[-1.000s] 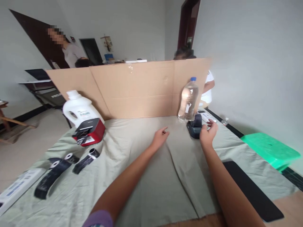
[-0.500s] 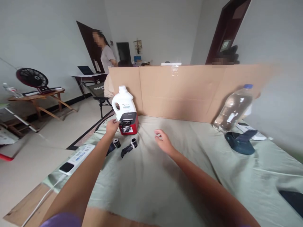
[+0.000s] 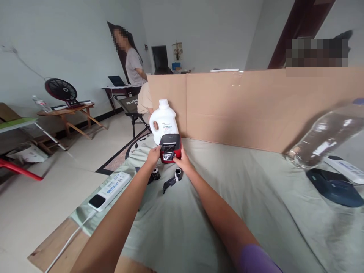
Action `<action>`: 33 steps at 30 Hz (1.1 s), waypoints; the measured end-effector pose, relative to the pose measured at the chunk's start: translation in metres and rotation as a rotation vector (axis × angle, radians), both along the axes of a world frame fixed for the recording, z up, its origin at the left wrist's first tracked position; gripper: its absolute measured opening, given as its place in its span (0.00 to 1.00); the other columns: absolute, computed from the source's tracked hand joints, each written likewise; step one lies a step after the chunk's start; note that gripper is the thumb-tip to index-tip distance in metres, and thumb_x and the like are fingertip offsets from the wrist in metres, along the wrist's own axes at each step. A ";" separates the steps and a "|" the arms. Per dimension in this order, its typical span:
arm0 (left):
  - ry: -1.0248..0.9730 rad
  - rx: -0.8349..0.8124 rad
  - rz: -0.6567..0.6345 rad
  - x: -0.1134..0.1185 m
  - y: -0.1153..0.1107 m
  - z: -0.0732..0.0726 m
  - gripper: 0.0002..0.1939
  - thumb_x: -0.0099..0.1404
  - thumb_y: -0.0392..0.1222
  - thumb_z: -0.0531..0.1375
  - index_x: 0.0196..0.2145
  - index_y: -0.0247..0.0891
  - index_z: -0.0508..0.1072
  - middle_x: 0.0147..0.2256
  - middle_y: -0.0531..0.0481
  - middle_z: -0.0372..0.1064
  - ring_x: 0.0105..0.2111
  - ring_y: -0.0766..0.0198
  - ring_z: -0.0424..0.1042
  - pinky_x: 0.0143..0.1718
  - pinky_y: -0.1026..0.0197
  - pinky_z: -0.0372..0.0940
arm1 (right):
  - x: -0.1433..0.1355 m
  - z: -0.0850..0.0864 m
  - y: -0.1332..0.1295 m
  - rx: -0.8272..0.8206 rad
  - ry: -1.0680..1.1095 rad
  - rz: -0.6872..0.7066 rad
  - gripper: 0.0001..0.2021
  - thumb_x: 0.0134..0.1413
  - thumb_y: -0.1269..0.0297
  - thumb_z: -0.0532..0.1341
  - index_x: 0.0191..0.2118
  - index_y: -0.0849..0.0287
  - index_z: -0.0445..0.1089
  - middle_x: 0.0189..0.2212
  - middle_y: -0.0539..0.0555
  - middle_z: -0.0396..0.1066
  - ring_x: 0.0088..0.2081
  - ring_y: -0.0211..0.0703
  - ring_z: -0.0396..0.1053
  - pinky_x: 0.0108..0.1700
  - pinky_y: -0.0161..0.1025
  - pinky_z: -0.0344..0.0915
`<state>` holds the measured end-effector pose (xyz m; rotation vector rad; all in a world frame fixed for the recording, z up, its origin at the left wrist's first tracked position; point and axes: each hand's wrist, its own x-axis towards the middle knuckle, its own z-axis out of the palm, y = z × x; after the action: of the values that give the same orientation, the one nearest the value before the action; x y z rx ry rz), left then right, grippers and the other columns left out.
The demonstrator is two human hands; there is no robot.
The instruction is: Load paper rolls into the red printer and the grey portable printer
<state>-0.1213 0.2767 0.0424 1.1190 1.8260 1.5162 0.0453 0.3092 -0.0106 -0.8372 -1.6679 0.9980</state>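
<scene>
A small red-and-black label printer (image 3: pixel 171 140), with glossy black film hanging from its front slot, stands on a pale green cloth. My left hand (image 3: pixel 154 156) holds its left side, and my right hand (image 3: pixel 184 161) grips the right side, thumb on the lower front. Both sets of fingers are partly hidden by the printer. A black ribbon roll (image 3: pixel 178 174) with a loose crumpled tail lies just in front of it. Beside my left wrist sits another black roll (image 3: pixel 156 174), partly covered by the forearm. Right behind the printer stands a white detergent jug (image 3: pixel 165 118).
A tall cardboard sheet (image 3: pixel 233 110) walls off the back. To the left lies a white power strip (image 3: pixel 110 190) with a cable. A large clear bottle (image 3: pixel 324 136) leans at right, near a dark blue device (image 3: pixel 335 187). Beyond the table, a person (image 3: pixel 135 68) stands.
My right hand has moved left from over the cloth onto the printer's right side. My left hand remains at its left side. The view has turned left.
</scene>
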 end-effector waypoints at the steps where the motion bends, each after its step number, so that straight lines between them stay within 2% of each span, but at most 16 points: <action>1: -0.018 -0.018 -0.014 0.002 -0.001 0.002 0.16 0.65 0.47 0.54 0.32 0.35 0.76 0.30 0.44 0.76 0.34 0.59 0.73 0.40 0.59 0.68 | 0.000 0.000 -0.001 0.002 0.004 -0.008 0.48 0.52 0.65 0.65 0.72 0.59 0.36 0.67 0.59 0.55 0.66 0.49 0.55 0.67 0.46 0.52; 4: -0.048 -0.056 -0.049 0.009 -0.005 0.013 0.16 0.64 0.47 0.54 0.35 0.33 0.77 0.35 0.43 0.77 0.37 0.58 0.74 0.43 0.59 0.68 | 0.003 0.007 -0.006 -0.012 0.015 -0.015 0.47 0.54 0.66 0.63 0.72 0.59 0.35 0.66 0.58 0.57 0.64 0.48 0.58 0.66 0.45 0.54; 8: -0.057 -0.031 -0.100 0.032 -0.020 0.041 0.19 0.65 0.49 0.54 0.40 0.31 0.77 0.42 0.41 0.77 0.43 0.54 0.74 0.49 0.55 0.67 | 0.029 0.039 -0.026 0.032 0.007 -0.066 0.46 0.55 0.63 0.63 0.72 0.56 0.35 0.63 0.56 0.61 0.61 0.49 0.62 0.62 0.44 0.60; 11: -0.016 0.102 -0.186 0.069 -0.047 0.060 0.22 0.67 0.52 0.54 0.48 0.33 0.76 0.50 0.42 0.74 0.53 0.52 0.70 0.58 0.52 0.62 | 0.071 0.067 -0.056 0.105 -0.009 -0.092 0.45 0.56 0.62 0.62 0.72 0.55 0.36 0.58 0.54 0.68 0.54 0.49 0.69 0.57 0.44 0.66; 13: 0.021 0.223 -0.251 0.105 -0.073 0.064 0.24 0.70 0.54 0.52 0.55 0.37 0.73 0.56 0.46 0.70 0.61 0.54 0.63 0.64 0.54 0.55 | 0.108 0.081 -0.081 0.138 -0.026 -0.113 0.42 0.57 0.63 0.61 0.72 0.53 0.38 0.55 0.54 0.70 0.51 0.49 0.71 0.55 0.45 0.67; 15: 0.018 0.284 -0.306 0.144 -0.099 0.059 0.25 0.71 0.54 0.51 0.59 0.41 0.69 0.61 0.49 0.64 0.66 0.57 0.55 0.67 0.58 0.48 | 0.149 0.086 -0.107 0.171 -0.059 -0.153 0.40 0.57 0.64 0.60 0.71 0.53 0.42 0.56 0.55 0.69 0.51 0.50 0.71 0.55 0.46 0.67; 17: -0.025 0.280 -0.359 0.182 -0.121 0.046 0.25 0.72 0.53 0.50 0.61 0.42 0.67 0.63 0.50 0.61 0.68 0.59 0.51 0.68 0.59 0.46 | 0.190 0.084 -0.132 0.194 -0.128 -0.201 0.38 0.56 0.63 0.61 0.70 0.54 0.46 0.55 0.56 0.70 0.51 0.52 0.70 0.55 0.48 0.67; 20: -0.097 0.266 -0.457 0.228 -0.141 0.020 0.26 0.72 0.53 0.50 0.63 0.42 0.64 0.64 0.50 0.60 0.68 0.59 0.50 0.68 0.60 0.47 | 0.241 0.071 -0.162 0.206 -0.246 -0.276 0.37 0.55 0.62 0.61 0.69 0.57 0.50 0.51 0.59 0.72 0.50 0.55 0.70 0.54 0.51 0.67; 22: -0.126 0.248 -0.505 0.248 -0.146 0.003 0.26 0.72 0.53 0.50 0.64 0.43 0.63 0.64 0.50 0.60 0.67 0.59 0.51 0.68 0.60 0.48 | 0.262 0.058 -0.175 0.198 -0.282 -0.332 0.36 0.55 0.62 0.60 0.68 0.58 0.51 0.51 0.60 0.72 0.49 0.56 0.70 0.54 0.53 0.67; 26: -0.119 0.210 -0.568 0.265 -0.146 -0.016 0.27 0.72 0.53 0.51 0.65 0.42 0.61 0.66 0.49 0.56 0.67 0.59 0.52 0.68 0.59 0.46 | 0.280 0.033 -0.183 0.162 -0.272 -0.381 0.36 0.56 0.62 0.59 0.68 0.59 0.50 0.52 0.62 0.71 0.52 0.56 0.69 0.56 0.55 0.66; 30: -0.079 0.216 -0.577 0.268 -0.144 -0.022 0.28 0.72 0.53 0.51 0.66 0.42 0.60 0.67 0.50 0.53 0.68 0.60 0.49 0.69 0.58 0.44 | 0.281 0.017 -0.182 0.194 -0.230 -0.380 0.36 0.56 0.62 0.59 0.69 0.58 0.49 0.59 0.63 0.65 0.61 0.57 0.62 0.60 0.56 0.62; 33: -0.061 0.232 -0.581 0.268 -0.144 -0.023 0.29 0.72 0.54 0.50 0.66 0.43 0.59 0.67 0.52 0.52 0.68 0.60 0.48 0.69 0.58 0.44 | 0.279 0.012 -0.183 0.230 -0.213 -0.401 0.35 0.57 0.62 0.59 0.69 0.58 0.49 0.63 0.62 0.60 0.65 0.57 0.56 0.64 0.58 0.58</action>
<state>0.1468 0.1325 0.0193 1.5267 1.1526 1.4005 0.3240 0.1261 0.0018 -1.0951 -1.6634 0.4447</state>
